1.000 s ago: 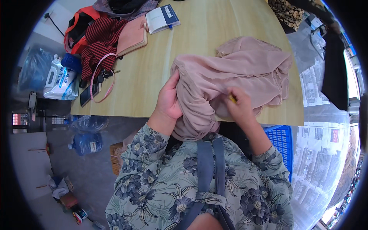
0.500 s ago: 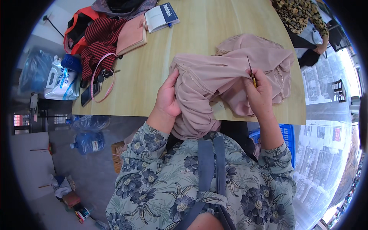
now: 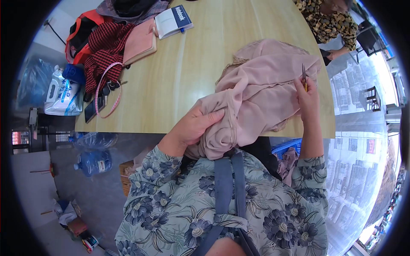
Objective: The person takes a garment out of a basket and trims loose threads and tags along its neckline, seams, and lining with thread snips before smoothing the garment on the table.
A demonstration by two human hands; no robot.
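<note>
A dusty-pink piece of thin fabric [image 3: 269,91] lies bunched over the front of the wooden table, with part of it hanging over the edge toward me. My left hand [image 3: 196,123] is closed on a gathered fold near that edge, thumb on top and fingers partly under the cloth. At the fabric's right side, my right hand [image 3: 308,96] holds a pair of small thread snips [image 3: 304,77], dark blades pointing up and a bit of yellow at the grip. Whether its fingers also pinch the cloth is hard to see.
On the table's left lie a pink notebook [image 3: 140,48], a white-and-blue notebook [image 3: 174,21], a striped red-black cloth [image 3: 106,42], a pink tape measure [image 3: 99,96] and a phone [image 3: 90,112]. A blue basket [image 3: 284,147] stands below the table. Another person [image 3: 331,25] sits at far right.
My right hand has moved right with the snips. The left hand has shifted its hold nearer the table edge, bunching the cloth. The person at the far right now leans further into view.
</note>
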